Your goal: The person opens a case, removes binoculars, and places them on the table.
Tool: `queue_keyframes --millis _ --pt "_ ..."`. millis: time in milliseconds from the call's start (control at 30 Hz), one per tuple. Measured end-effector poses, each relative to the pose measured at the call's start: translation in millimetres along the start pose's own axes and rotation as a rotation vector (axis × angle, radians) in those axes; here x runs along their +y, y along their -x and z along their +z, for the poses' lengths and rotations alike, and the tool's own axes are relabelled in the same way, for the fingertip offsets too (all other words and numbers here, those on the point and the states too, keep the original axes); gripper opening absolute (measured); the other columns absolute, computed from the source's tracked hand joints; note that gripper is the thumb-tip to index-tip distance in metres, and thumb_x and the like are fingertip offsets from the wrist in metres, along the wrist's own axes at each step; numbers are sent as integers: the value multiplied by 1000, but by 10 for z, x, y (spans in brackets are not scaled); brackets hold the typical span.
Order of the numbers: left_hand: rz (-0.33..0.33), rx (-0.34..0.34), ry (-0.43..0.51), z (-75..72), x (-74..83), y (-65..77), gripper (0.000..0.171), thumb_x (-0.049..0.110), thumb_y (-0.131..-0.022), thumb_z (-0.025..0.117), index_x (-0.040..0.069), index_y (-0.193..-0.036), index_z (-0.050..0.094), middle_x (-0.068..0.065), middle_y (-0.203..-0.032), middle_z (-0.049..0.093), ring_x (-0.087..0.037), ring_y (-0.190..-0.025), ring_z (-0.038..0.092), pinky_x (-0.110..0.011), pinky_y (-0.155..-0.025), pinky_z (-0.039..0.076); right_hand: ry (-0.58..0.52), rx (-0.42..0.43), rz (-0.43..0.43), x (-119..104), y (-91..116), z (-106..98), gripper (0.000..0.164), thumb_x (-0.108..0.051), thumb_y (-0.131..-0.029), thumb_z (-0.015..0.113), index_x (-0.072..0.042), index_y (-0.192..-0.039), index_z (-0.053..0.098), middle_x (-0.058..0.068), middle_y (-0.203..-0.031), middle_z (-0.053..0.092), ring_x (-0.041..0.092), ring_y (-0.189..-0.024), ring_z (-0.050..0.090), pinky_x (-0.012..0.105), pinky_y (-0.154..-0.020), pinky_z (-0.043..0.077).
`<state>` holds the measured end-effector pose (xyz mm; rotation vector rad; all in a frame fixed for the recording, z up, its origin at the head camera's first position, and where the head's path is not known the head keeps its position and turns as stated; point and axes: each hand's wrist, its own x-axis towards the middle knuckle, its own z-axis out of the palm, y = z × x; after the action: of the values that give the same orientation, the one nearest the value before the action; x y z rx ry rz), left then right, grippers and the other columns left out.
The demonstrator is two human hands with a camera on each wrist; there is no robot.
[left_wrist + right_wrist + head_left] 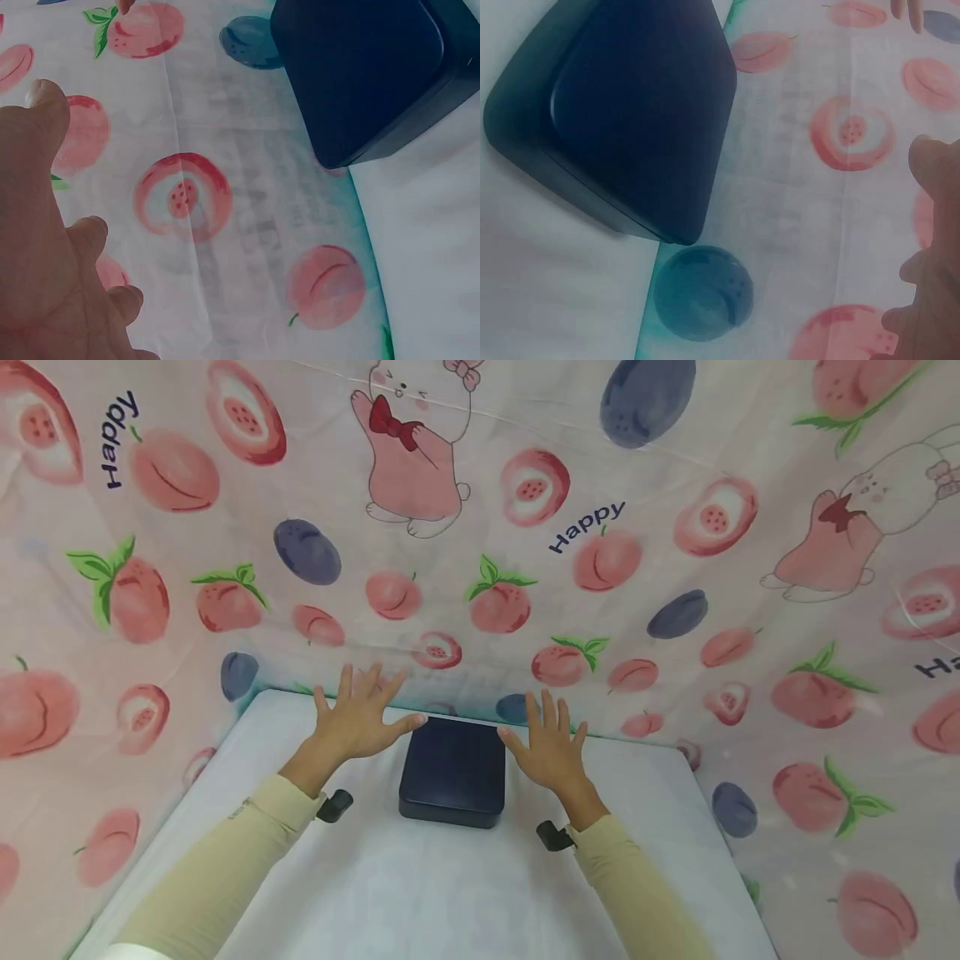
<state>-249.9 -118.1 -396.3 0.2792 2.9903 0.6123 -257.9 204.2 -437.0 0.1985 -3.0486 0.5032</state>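
Note:
A dark navy box [453,767] with rounded corners and a flat top sits on the white table, near its back edge. My left hand [358,720] hovers to the left of the box with its fingers spread and its thumb pointing toward the box's back corner. On the other side, my right hand [551,747] is held up with fingers spread, thumb toward the box. Both hands hold nothing. The left wrist view shows the left palm [37,247] apart from the box [367,67]. In the right wrist view the right hand [937,262] is likewise apart from it.
The white tabletop [450,893] stretches in front of the box. A pink cloth [465,635] printed with peaches, plums and rabbits hangs behind the table and along both sides. Each wrist wears a small black camera, on the left [335,806] and on the right [553,836].

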Motion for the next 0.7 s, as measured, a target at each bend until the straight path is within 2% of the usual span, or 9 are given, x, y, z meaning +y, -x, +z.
queue_keyframes --millis 333,533,700 --pt "-9 -4 -4 187 -55 63 97 87 -91 39 37 -168 8 -13 -178 0 -51 -160 -16 -84 -115 -16 30 -3 -6 31 64 128 92 -72 -100 43 -20 -170 11 14 -177 5 45 -163 -2 84 -119 -4" --pt "-1 7 -14 290 -89 68 96 86 -92 40 35 -168 13 -11 -178 -2 -50 -161 -14 -84 -117 -11 24 -10 8 61 111 173 93 -72 -100 44 -19 -169 12 15 -178 6 45 -163 -1 83 -119 -6" --pt "7 23 -6 361 -98 52 95 85 -92 41 34 -168 16 -11 -178 -2 -50 -161 -14 -84 -116 -12 27 -11 10 92 128 214 92 -71 -101 45 -18 -169 13 14 -177 6 46 -163 1 84 -119 -4"
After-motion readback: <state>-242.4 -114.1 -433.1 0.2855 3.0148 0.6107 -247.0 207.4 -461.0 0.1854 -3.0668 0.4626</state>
